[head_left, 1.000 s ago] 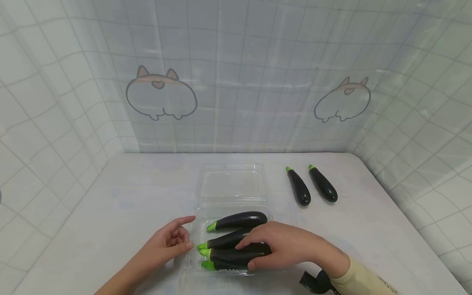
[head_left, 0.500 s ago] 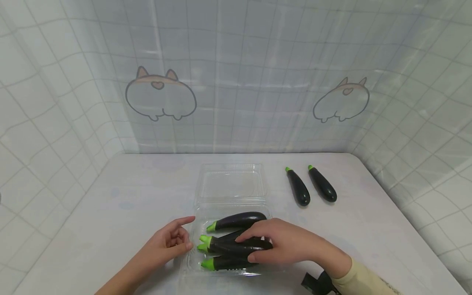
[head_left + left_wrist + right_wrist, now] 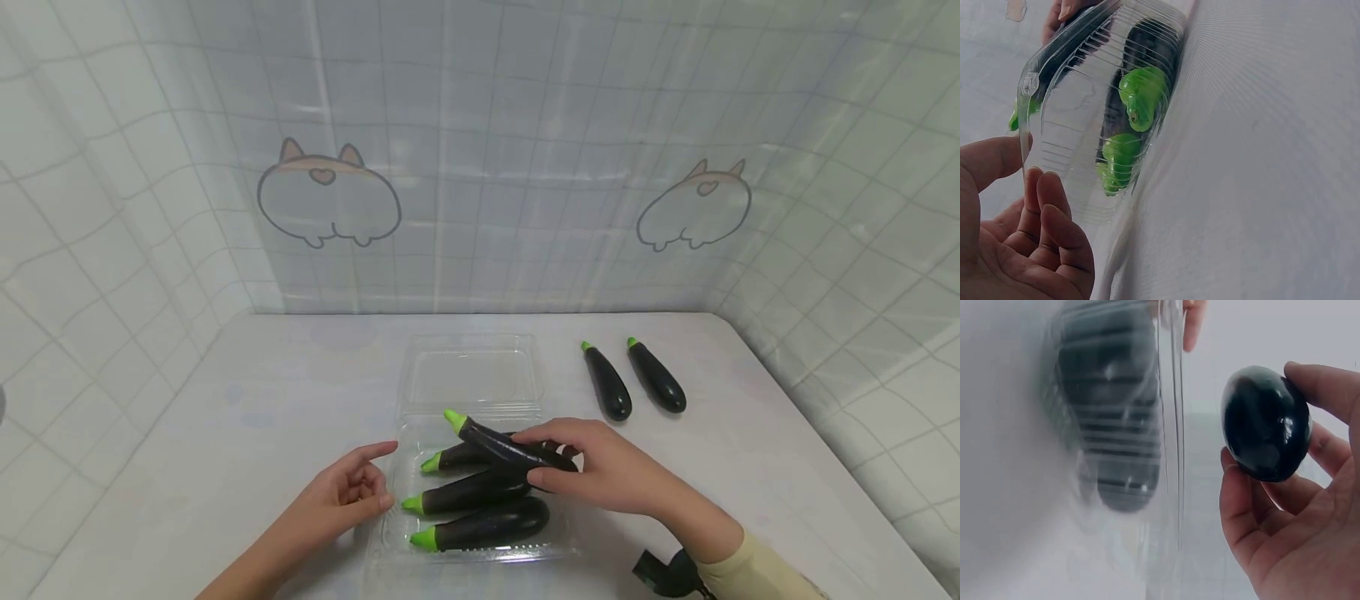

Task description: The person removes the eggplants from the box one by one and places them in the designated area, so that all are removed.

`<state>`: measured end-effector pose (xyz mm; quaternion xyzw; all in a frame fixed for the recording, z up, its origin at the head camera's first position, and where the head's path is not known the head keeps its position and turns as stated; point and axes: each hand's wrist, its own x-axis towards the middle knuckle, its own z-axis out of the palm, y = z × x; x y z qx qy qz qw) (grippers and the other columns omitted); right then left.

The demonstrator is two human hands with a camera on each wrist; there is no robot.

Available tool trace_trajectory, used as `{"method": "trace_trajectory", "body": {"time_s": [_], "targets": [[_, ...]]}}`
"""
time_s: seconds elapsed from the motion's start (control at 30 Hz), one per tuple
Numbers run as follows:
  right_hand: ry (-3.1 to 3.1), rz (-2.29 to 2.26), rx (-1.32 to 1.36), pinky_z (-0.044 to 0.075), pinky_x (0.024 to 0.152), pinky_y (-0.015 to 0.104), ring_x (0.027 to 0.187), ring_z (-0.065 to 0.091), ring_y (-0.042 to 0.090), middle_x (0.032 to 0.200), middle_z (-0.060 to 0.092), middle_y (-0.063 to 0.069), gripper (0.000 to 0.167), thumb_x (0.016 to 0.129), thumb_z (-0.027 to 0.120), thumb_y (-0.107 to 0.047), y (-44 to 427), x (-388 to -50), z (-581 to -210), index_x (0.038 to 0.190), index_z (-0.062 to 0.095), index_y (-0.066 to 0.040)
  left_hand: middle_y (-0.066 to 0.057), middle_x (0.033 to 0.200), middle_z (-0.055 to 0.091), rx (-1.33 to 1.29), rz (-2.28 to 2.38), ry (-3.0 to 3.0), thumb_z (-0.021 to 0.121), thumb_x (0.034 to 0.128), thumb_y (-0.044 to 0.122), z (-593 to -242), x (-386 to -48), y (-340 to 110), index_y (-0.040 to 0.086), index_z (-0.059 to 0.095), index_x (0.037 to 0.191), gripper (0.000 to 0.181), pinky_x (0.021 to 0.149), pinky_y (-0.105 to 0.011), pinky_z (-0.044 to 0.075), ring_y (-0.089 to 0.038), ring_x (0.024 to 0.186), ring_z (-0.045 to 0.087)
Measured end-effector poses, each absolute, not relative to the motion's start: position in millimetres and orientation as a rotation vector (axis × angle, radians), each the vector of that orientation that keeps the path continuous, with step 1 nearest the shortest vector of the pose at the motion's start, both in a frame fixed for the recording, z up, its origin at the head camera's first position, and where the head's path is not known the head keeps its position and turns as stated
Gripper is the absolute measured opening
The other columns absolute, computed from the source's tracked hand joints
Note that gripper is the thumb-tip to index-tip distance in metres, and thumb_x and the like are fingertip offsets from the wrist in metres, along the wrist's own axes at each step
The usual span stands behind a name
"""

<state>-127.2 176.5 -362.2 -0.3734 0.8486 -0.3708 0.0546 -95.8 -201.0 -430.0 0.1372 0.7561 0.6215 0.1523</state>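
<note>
My right hand grips an eggplant between thumb and fingers, above the clear plastic container. Its green stem points up and left. In the right wrist view the round end of this eggplant faces the camera. Three other eggplants lie in the open container, stems left; the nearest eggplant is in full view, while the farthest is partly covered by the held one. My left hand rests at the container's left rim, index finger and thumb at the edge, the other fingers loosely curled.
The container's hinged lid lies open behind it. Two more eggplants lie at the back right of the table, a left one and a right one. A black object is beside the right wrist. A tile-patterned curtain surrounds the table.
My right hand has raised one eggplant from the near part of the container and moved it away from me and slightly right, tilting its stem upward. The left hand has stayed put.
</note>
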Motion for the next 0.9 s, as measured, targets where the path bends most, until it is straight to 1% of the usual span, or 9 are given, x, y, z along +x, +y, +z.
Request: {"method": "trace_trajectory", "body": {"time_s": [0.13,0.23,0.33,0.47,0.67,0.8,0.9], "targets": [[2.642,-1.157,-1.052,0.052,0.079,0.031,0.095,0.060,0.009,0.118,0.063,-0.017,0.038,0.094,0.067,-0.043,186.0,-130.0,-359.7,0.130,0.062,-0.033,-0.017,0.095,0.056,0.406,1.785,2.172,0.070,0.0928,0.011,-430.7,-96.8,-201.5,0.003,0.036,0.149,0.066,0.069,-0.025,0.050,-0.018,0.081,0.059],[2.693,-1.167,-1.000,0.053,0.079,0.031,0.096,0.060,0.009,0.121,0.063,-0.017,0.038,0.093,0.067,-0.044,192.9,-132.5,-358.5,0.130,0.062,-0.034,-0.017,0.095,0.056,0.404,1.776,2.180,0.070,0.0928,0.012,-430.8,-97.6,-201.5,0.003,0.036,0.149,0.066,0.065,-0.024,0.048,-0.017,0.079,0.058],[2.725,-1.189,-0.956,0.053,0.080,0.031,0.097,0.060,0.010,0.121,0.063,-0.015,0.039,0.093,0.068,-0.042,200.1,-134.2,-357.8,0.130,0.062,-0.032,-0.016,0.095,0.057,0.403,1.767,2.185,0.070,0.0928,0.012,-430.8,-98.1,-201.4,0.003,0.036,0.149,0.066,0.063,-0.024,0.047,-0.016,0.077,0.058],[2.758,-1.229,-0.897,0.053,0.080,0.031,0.094,0.061,0.011,0.118,0.064,-0.013,0.040,0.093,0.070,-0.039,208.8,-135.6,-356.4,0.131,0.062,-0.029,-0.016,0.094,0.057,0.409,1.763,2.186,0.070,0.0928,0.012,-430.7,-98.8,-201.5,0.002,0.036,0.149,0.066,0.064,-0.024,0.048,-0.016,0.077,0.058],[2.837,-1.237,-0.820,0.053,0.082,0.030,0.095,0.063,0.010,0.120,0.064,-0.012,0.041,0.093,0.070,-0.038,219.9,-138.0,-355.8,0.131,0.063,-0.025,-0.016,0.094,0.057,0.403,1.757,2.195,0.070,0.0924,0.012,-430.4,-99.4,-201.4,0.003,0.037,0.148,0.066,0.063,-0.024,0.047,-0.016,0.076,0.058],[2.860,-1.260,-0.780,0.054,0.078,0.031,0.092,0.064,0.011,0.118,0.065,-0.009,0.041,0.093,0.071,-0.036,226.6,-140.7,-356.0,0.131,0.063,-0.022,-0.016,0.095,0.057,0.386,1.750,2.199,0.070,0.0925,0.013,-430.2,-99.0,-201.4,0.004,0.037,0.149,0.066,0.061,-0.024,0.046,-0.016,0.076,0.057],[2.862,-1.282,-0.729,0.054,0.074,0.032,0.092,0.064,0.013,0.114,0.066,-0.006,0.042,0.093,0.071,-0.035,231.5,-142.4,-355.5,0.131,0.062,-0.022,-0.017,0.095,0.057,0.389,1.758,2.191,0.071,0.0925,0.013,-430.4,-98.7,-201.6,0.004,0.036,0.149,0.067,0.063,-0.024,0.047,-0.017,0.078,0.058]]}}
